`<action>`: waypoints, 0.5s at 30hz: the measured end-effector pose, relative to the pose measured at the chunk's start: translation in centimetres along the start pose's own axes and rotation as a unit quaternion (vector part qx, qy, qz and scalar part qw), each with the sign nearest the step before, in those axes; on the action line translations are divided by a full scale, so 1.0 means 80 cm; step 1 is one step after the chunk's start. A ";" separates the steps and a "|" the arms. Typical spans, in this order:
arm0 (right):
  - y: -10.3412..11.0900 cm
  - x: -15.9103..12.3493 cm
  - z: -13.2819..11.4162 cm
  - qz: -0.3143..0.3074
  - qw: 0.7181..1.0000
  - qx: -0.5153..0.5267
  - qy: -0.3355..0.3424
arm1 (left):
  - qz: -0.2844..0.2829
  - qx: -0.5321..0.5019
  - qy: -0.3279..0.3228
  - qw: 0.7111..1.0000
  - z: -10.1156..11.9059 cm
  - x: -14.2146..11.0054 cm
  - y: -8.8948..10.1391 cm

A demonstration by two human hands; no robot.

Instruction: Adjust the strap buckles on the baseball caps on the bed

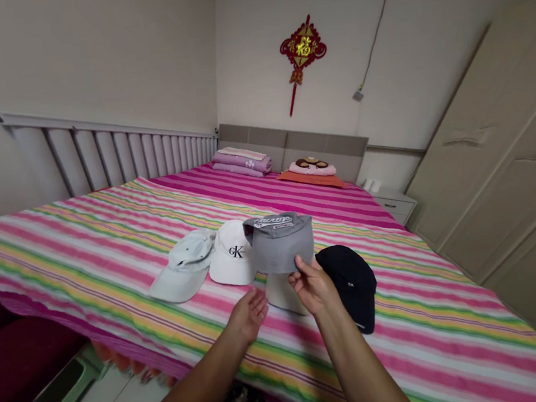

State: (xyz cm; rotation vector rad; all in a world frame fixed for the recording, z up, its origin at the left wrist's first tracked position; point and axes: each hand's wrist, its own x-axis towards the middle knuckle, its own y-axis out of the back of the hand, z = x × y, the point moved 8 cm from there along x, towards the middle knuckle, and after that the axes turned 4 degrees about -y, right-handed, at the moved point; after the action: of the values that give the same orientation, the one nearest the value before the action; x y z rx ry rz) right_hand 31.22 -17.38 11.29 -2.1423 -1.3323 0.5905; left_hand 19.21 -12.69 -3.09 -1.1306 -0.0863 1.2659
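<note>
Holding, right hand [312, 283]: thumb and fingers pinch the brim of the grey cap [284, 254], raised over the bed, crown toward the headboard [330, 149].
Left hand [251, 316]: loosely open, nothing seen in it; just beside the beige cap [283, 295].
Grey cap, risk: grip appears to be on the brim only; crown could sag or swing, likely cause one-sided support.
Beige cap, risk: partly hidden behind the grey cap and right hand; a low pass could knock or crease it.
White cap [234, 263], risk: near the grey cap's left side in view; sideways travel could catch it. The pale blue cap [180, 275] adjoins it.
Black cap [353, 288], risk: close to the right wrist; an outward elbow could shift it.
Striped sheet [436, 317], edges: near edge drops off by the forearms; loose cloth might drag under a sleeveless arm.
Open room: widest right of the black cap, and beyond the row toward the folded bedding [241, 162]; tightest between caps.
</note>
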 end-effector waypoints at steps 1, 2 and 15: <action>-0.002 0.005 0.006 0.002 1.000 -0.005 0.001 | -0.027 -0.018 -0.007 0.999 0.006 0.000 -0.009; -0.001 0.009 0.014 0.006 1.000 -0.011 0.001 | -0.065 -0.040 -0.012 0.997 0.013 -0.001 -0.020; 0.250 -0.080 0.039 0.336 0.936 -0.030 0.095 | -0.086 -0.072 -0.067 0.991 0.033 0.029 -0.005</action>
State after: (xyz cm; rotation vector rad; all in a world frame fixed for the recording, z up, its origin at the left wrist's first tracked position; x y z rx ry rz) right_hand 40.01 -29.75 -3.58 -2.6241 -0.4922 0.5751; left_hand 18.72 -9.18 -2.70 -1.1351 -0.3726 1.1946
